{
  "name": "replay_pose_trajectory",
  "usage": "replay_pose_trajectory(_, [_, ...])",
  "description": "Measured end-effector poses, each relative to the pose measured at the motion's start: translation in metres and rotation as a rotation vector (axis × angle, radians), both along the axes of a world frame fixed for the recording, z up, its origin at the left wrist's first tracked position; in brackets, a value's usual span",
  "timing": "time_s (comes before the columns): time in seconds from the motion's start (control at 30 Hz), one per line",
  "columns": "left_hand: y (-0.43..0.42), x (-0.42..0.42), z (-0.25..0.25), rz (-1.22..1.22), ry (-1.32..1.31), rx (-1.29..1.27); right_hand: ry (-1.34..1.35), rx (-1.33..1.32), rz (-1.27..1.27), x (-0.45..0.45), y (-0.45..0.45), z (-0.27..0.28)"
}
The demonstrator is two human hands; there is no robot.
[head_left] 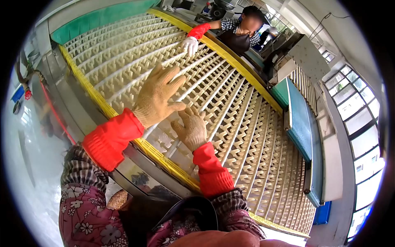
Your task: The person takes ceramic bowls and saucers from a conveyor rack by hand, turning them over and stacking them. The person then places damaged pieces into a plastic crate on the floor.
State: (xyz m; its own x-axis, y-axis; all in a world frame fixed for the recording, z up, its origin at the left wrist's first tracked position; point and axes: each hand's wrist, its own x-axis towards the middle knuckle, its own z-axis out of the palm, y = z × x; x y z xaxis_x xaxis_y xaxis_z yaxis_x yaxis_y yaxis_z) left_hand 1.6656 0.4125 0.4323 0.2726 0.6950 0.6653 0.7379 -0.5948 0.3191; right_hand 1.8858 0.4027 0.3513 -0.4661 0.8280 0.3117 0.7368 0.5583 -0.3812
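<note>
My left hand point(158, 96), in a tan knitted glove with a red cuff, is over the slatted conveyor with its fingers spread. Below and right of it, my right hand point(191, 128) wears a matching glove; its fingers are bent but apart. No object shows in either hand. Under both lies the conveyor bed, crossed by long white rods point(226, 117). Between the rods run rows of small pale pieces point(263, 164), too small to name surely. The left thumb is close to the right fingertips; whether they touch I cannot tell.
Across the conveyor a co-worker point(240, 31) reaches a white-gloved hand point(190, 45) onto the bed. Yellow edge strips point(164, 161) line both sides. A green panel point(98, 22) closes the far left end. Blue panels point(298, 119) stand right. A red hose point(53, 107) hangs left.
</note>
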Motion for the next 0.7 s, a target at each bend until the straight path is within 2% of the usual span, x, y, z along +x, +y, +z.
replay_pose_trajectory(0.07, [0.001, -0.007, -0.006, 0.05, 0.156, -0.184, -0.003, -0.039, 0.013, -0.002, 0.003, 0.003])
replay_pose_trajectory(0.1, [0.008, -0.006, -0.017, 0.121, 0.481, -0.439, -0.007, -0.054, 0.006, -0.003, 0.002, 0.005])
replay_pose_trajectory(0.2, [-0.002, -0.017, -0.053, 0.03, 0.669, -0.586, 0.025, -0.083, -0.007, -0.004, 0.003, 0.014])
replay_pose_trajectory(0.27, [0.008, -0.017, -0.066, 0.041, 0.666, -0.618, 0.115, -0.092, -0.018, -0.004, 0.001, 0.02])
replay_pose_trajectory(0.37, [0.01, -0.013, -0.054, 0.078, 0.651, -0.744, 0.111, -0.007, -0.106, 0.001, -0.002, 0.039])
replay_pose_trajectory(0.47, [0.014, -0.014, -0.066, 0.117, 0.609, -0.756, 0.131, 0.202, -0.142, -0.005, -0.006, 0.066])
replay_pose_trajectory(0.5, [0.014, -0.013, -0.061, 0.126, 0.594, -0.732, 0.106, 0.208, -0.138, -0.003, -0.007, 0.069])
replay_pose_trajectory(0.6, [0.018, -0.012, -0.04, 0.053, 0.51, -0.881, -0.091, 0.06, -0.165, -0.012, -0.008, 0.061])
replay_pose_trajectory(0.63, [0.016, -0.01, -0.038, 0.042, 0.416, -0.741, -0.125, 0.044, -0.075, -0.011, -0.006, 0.044])
replay_pose_trajectory(0.7, [0.011, -0.007, -0.038, 0.024, 0.227, -0.459, -0.089, -0.016, -0.047, -0.007, -0.003, 0.023])
